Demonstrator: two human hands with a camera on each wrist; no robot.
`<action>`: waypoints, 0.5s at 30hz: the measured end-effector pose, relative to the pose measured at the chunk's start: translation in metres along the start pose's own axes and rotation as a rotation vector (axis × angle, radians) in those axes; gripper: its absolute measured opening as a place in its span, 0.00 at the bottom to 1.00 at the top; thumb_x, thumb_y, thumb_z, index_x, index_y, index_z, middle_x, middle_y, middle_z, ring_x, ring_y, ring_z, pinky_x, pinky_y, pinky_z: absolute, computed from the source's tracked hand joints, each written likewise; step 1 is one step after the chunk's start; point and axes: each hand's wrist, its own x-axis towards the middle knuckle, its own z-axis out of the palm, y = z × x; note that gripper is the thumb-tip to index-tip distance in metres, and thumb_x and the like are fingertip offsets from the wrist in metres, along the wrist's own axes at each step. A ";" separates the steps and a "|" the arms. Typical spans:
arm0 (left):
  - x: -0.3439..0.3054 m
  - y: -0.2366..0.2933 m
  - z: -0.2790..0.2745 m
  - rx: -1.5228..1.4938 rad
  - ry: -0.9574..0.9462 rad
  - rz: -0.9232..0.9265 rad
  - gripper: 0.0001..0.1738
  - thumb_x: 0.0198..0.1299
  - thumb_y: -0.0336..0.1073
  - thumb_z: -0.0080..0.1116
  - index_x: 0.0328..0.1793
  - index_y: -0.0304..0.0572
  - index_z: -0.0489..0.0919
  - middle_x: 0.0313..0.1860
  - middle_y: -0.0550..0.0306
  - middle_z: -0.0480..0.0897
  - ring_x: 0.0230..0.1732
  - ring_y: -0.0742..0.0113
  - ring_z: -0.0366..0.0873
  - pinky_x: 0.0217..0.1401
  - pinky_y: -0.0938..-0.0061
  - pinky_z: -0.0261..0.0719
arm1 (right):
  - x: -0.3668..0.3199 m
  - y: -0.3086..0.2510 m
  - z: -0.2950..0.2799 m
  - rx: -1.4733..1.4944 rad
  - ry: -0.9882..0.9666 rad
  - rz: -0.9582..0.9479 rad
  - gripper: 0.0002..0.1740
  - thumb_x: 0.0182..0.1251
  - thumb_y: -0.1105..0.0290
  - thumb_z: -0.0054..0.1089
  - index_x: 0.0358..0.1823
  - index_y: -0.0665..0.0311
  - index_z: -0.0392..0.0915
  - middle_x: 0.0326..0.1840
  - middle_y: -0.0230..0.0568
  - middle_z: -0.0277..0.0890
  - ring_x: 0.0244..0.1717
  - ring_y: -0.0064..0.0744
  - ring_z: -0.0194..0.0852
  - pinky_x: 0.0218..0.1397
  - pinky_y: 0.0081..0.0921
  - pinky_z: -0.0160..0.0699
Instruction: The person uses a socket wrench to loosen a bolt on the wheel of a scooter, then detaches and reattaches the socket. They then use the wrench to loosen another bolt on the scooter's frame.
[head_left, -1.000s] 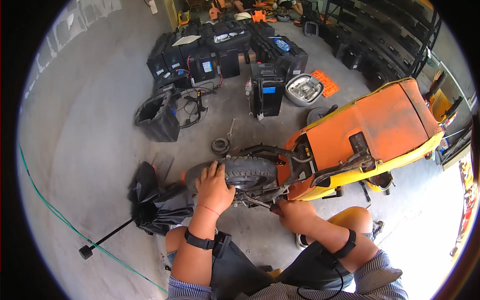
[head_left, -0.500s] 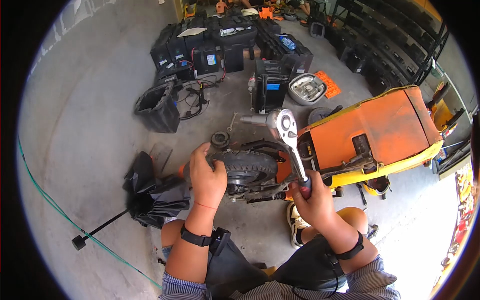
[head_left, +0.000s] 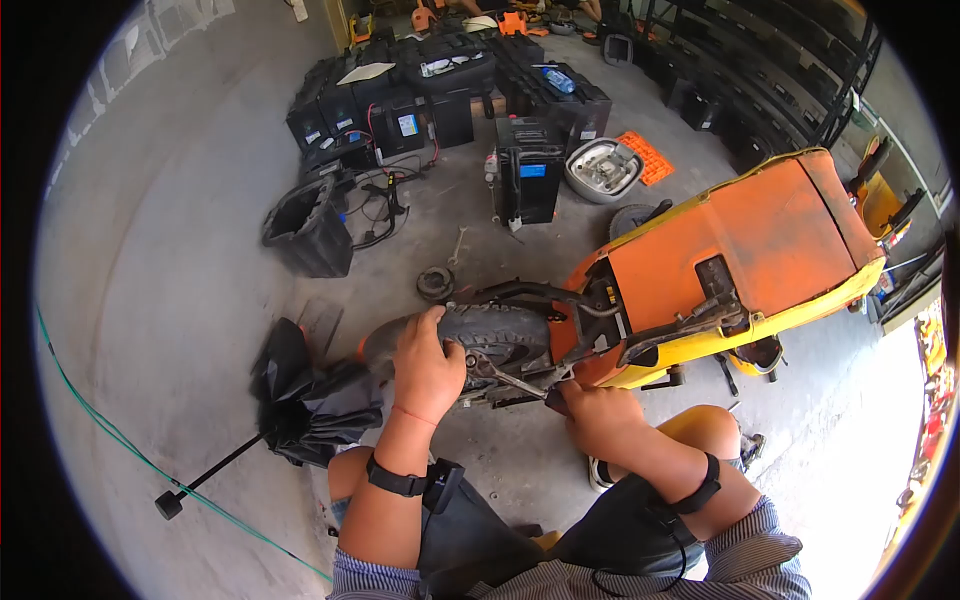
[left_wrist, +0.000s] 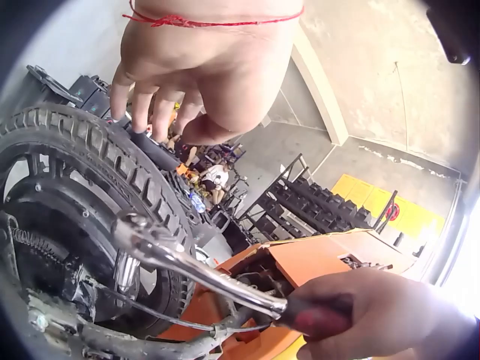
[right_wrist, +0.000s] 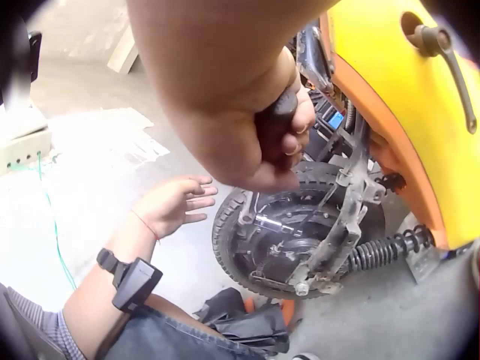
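The right hand (head_left: pixel 607 420) grips the dark handle of a chrome ratchet wrench (head_left: pixel 508 378); in the left wrist view the ratchet (left_wrist: pixel 202 276) points across the hub side of the black wheel (left_wrist: pixel 139 176). A socket (right_wrist: pixel 276 224) on its head lies over the hub in the right wrist view; whether it sits on a nut I cannot tell. The left hand (head_left: pixel 430 362) is at the tyre (head_left: pixel 495 325), fingers extended, holding nothing; contact is unclear. The orange and yellow scooter body (head_left: pixel 740 255) lies to the right of the wheel.
A black bag-like thing (head_left: pixel 310 410) lies left of the wheel. Beyond are a ring-shaped part (head_left: pixel 435 284), a wrench (head_left: pixel 459 246), an open black case (head_left: pixel 312 232), a black battery (head_left: pixel 530 175) and a grey tray of parts (head_left: pixel 604 170). A green cord (head_left: pixel 130 440) crosses the floor.
The ratchet was lifted clear of the wheel half a second ago; the right hand has lowered it back to the hub. The left hand has shifted slightly right and down beside the tyre.
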 end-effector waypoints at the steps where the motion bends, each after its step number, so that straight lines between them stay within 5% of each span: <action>1: -0.001 -0.002 0.001 -0.005 -0.050 0.025 0.22 0.57 0.28 0.57 0.59 0.32 0.76 0.56 0.38 0.80 0.59 0.42 0.77 0.65 0.58 0.73 | 0.002 0.000 0.003 -0.025 -0.028 -0.017 0.18 0.62 0.68 0.57 0.53 0.63 0.72 0.34 0.50 0.84 0.36 0.52 0.86 0.40 0.45 0.84; 9: -0.003 0.001 0.005 0.016 -0.151 0.134 0.25 0.58 0.30 0.59 0.63 0.32 0.75 0.60 0.37 0.79 0.63 0.39 0.74 0.69 0.56 0.70 | 0.008 -0.004 0.017 -0.037 -0.031 -0.002 0.16 0.64 0.69 0.53 0.52 0.65 0.73 0.40 0.53 0.85 0.40 0.51 0.87 0.43 0.43 0.85; 15: -0.011 0.000 0.003 0.277 -0.368 0.100 0.36 0.61 0.40 0.59 0.76 0.39 0.66 0.76 0.37 0.65 0.77 0.34 0.57 0.79 0.51 0.57 | 0.008 -0.010 0.012 -0.040 -0.135 -0.009 0.16 0.65 0.71 0.51 0.52 0.70 0.72 0.41 0.57 0.85 0.42 0.51 0.88 0.44 0.42 0.86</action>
